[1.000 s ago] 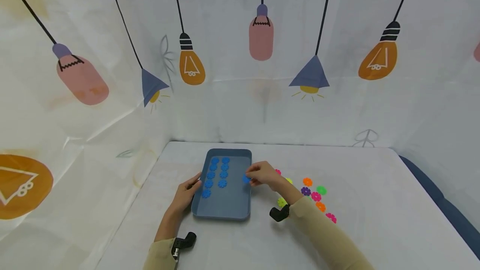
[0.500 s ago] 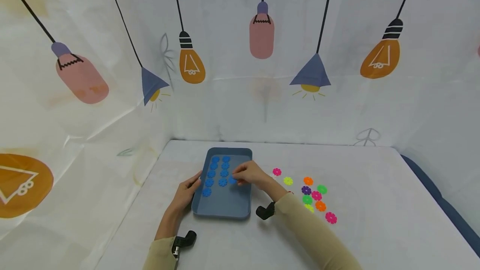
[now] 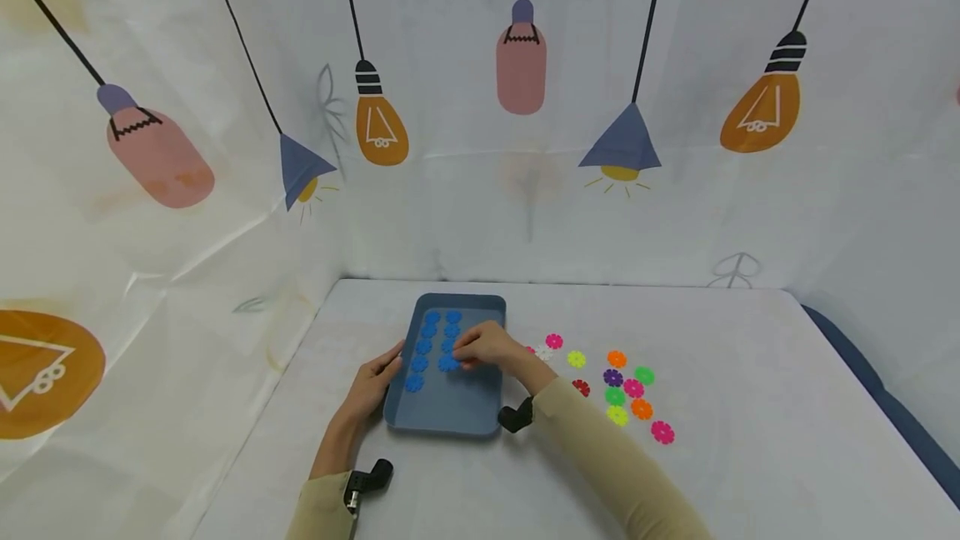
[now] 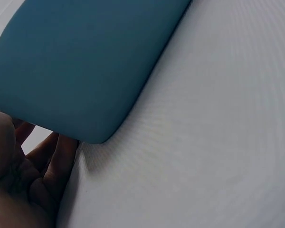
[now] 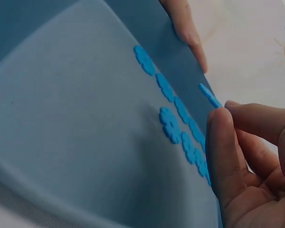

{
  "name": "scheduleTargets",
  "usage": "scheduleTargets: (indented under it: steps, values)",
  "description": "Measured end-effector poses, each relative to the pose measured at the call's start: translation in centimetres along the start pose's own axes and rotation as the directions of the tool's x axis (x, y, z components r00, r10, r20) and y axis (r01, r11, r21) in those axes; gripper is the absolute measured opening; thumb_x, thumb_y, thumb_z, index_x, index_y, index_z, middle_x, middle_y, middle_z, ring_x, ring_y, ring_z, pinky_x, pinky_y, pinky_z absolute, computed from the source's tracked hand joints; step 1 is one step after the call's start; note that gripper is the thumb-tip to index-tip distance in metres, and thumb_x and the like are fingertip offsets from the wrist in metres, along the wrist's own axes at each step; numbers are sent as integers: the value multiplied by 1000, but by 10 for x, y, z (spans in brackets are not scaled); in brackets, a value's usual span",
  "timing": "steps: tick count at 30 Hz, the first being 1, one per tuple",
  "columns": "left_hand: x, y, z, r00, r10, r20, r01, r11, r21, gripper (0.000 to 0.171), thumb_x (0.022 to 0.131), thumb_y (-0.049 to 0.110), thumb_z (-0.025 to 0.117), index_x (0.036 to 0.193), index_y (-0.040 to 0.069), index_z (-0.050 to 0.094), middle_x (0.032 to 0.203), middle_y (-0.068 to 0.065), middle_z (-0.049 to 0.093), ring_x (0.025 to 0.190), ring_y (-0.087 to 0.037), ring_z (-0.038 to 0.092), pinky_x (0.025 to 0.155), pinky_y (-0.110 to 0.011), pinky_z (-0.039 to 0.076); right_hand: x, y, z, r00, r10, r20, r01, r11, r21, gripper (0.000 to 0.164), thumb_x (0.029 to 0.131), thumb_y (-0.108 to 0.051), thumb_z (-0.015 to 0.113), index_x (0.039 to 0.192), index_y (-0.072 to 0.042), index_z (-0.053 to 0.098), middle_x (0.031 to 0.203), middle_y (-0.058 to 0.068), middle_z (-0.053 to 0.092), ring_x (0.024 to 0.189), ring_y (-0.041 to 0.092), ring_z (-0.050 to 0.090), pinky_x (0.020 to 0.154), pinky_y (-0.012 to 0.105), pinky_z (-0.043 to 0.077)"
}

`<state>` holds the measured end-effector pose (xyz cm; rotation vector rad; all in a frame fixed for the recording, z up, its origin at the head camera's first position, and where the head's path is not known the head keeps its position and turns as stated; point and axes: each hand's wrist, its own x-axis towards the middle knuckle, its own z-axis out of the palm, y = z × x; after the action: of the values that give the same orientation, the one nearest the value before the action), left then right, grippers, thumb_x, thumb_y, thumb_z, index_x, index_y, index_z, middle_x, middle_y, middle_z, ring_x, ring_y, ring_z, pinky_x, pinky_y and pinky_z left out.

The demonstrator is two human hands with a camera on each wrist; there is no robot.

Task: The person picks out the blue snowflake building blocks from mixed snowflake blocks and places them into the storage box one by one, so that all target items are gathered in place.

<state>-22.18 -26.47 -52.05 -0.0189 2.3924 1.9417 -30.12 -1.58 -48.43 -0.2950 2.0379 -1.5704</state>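
Observation:
A blue-grey tray (image 3: 450, 411) lies on the white table, its left rim gripped by my left hand (image 3: 369, 386). The thumb is at the rim and the fingers (image 4: 59, 164) reach below the tray wall. Over the tray, my right hand (image 3: 487, 346) pinches a blue flower-shaped disc (image 5: 209, 96) between thumb and finger, tilted on edge above the tray floor. Two columns of matching blue discs (image 3: 414, 383) lie flat along the tray's left side; the right hand hides part of the second column in the head view.
Right of the tray, loose flower-shaped discs are scattered on the table: pink (image 3: 662, 432), orange (image 3: 641, 409), green (image 3: 643, 376), purple (image 3: 612, 378), yellow (image 3: 576, 359) and red (image 3: 581, 388). A white wall sheet printed with lamps stands behind. Dark blue furniture (image 3: 855, 357) borders the table's right.
My right hand has moved left from the tray's right rim to the second column, carrying the pinched blue disc. My left hand has stayed on the tray's left rim.

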Motion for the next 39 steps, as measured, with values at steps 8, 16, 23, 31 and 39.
scheduleTargets:
  steps: [8,16,23,31,39]
  values:
    - [-6,13,3,1000,-28,8,28,999,29,46,103,15,49,147,4,40,151,-14,34,142,-31,23,112,-48,22,3,0,7,999,-16,38,17,1000,-13,11,85,-4,75,93,2,75,81,11,70,62,14,66,71,38,57]
    - [6,-16,-1,1000,-10,-20,11,1000,22,49,101,25,55,147,12,44,150,-11,38,140,-29,30,111,-48,27,6,0,13,998,3,57,-2,1000,-11,10,85,-5,75,91,2,75,81,11,70,61,14,66,68,35,57]
    - [6,-20,-1,999,19,-37,-17,999,35,48,100,24,57,146,12,46,147,-12,43,137,-29,35,109,-48,30,8,4,15,995,54,79,-54,999,-10,8,84,-3,75,89,3,74,81,12,70,61,15,66,67,32,57]
    - [6,-20,-1,998,0,-57,2,1000,27,47,100,22,57,145,13,47,145,-15,45,136,-30,37,109,-49,30,8,4,18,990,88,112,-88,996,0,8,84,1,74,90,5,73,81,14,69,63,16,66,67,32,57]
    - [-2,-2,2,999,-17,-36,18,1000,22,47,102,19,54,146,9,45,147,-18,42,137,-34,34,109,-51,29,11,8,20,986,108,124,-109,994,-4,6,83,3,73,89,5,72,80,15,70,65,18,68,66,31,57]
